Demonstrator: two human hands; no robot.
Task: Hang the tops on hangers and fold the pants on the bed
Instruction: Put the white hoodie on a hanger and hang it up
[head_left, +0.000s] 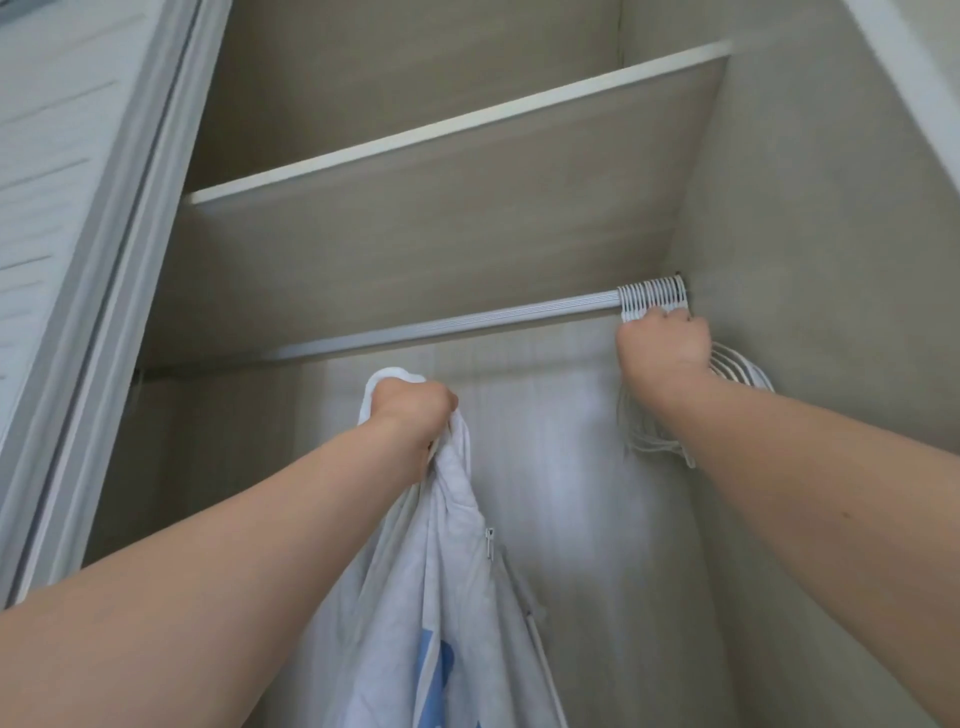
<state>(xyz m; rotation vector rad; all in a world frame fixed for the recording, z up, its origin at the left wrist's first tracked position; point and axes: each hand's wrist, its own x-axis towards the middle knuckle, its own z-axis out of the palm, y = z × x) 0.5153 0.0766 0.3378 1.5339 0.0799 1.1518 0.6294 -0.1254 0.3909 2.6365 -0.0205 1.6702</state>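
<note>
Head view showed your left hand (410, 410) clenched round a white top (447, 571) hanging below its fingers while your right hand (662, 343) grasped the packed hangers (652, 299) just under the rod (415, 327), where a tug looked likely to free several at once.

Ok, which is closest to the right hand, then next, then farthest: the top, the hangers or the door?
1. Hangers, touching the right hand, at the right end of the rod.
2. Top, in the left hand, middle.
3. Door, far left.
</note>
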